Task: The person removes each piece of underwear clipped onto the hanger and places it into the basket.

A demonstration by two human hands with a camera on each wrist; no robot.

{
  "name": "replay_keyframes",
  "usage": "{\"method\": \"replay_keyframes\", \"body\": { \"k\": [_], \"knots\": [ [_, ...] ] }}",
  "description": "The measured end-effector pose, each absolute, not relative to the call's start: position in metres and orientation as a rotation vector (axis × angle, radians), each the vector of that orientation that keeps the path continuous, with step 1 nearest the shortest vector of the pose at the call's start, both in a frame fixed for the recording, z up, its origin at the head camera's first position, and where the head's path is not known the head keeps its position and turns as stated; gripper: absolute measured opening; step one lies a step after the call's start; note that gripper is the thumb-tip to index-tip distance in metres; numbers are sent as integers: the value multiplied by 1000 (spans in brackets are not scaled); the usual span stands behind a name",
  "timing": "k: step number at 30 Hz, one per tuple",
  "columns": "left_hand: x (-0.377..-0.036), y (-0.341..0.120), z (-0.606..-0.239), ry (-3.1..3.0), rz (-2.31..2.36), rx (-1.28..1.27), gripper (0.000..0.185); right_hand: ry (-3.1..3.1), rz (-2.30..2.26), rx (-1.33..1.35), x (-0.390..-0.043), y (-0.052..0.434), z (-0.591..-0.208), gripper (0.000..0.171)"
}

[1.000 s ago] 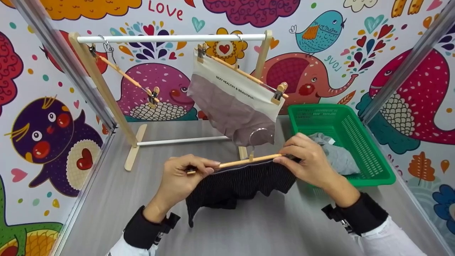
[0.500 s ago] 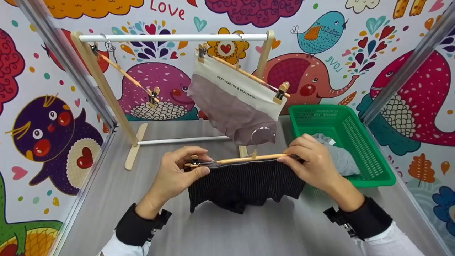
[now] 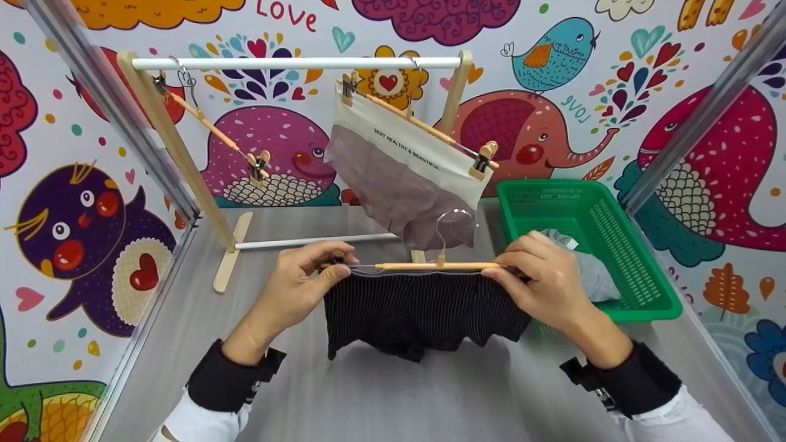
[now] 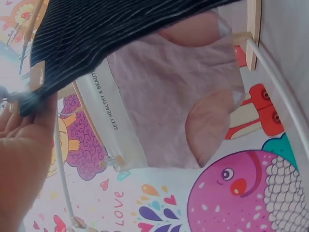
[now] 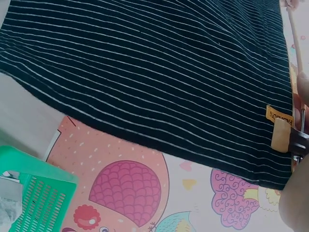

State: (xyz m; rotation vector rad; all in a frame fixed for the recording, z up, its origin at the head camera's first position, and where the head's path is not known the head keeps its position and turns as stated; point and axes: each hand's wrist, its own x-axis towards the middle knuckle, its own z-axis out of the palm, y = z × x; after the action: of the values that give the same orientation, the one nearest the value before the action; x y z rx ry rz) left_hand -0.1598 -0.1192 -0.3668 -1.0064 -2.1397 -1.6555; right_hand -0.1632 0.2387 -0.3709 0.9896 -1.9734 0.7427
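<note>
A staged recording booth (cartoon-papered walls [image 3: 614,73], metal frame [image 3: 104,104]).

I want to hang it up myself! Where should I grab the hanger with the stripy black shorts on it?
Probably by the wire hook that stands up from the middle of the wooden hanger, coming from above. The bar lies level, and the left hand and right hand already pinch its two clip ends, where the striped shorts hang, so the middle is free.
</note>
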Motion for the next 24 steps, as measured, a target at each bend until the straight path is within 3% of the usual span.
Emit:
{"method": "replay_keyframes", "body": {
  "k": [24],
  "knots": [
    [-167,-110,-345,-2002,-1512,-1058,13,-1973,738,965,-166,239,-368,24]
  ]
}}
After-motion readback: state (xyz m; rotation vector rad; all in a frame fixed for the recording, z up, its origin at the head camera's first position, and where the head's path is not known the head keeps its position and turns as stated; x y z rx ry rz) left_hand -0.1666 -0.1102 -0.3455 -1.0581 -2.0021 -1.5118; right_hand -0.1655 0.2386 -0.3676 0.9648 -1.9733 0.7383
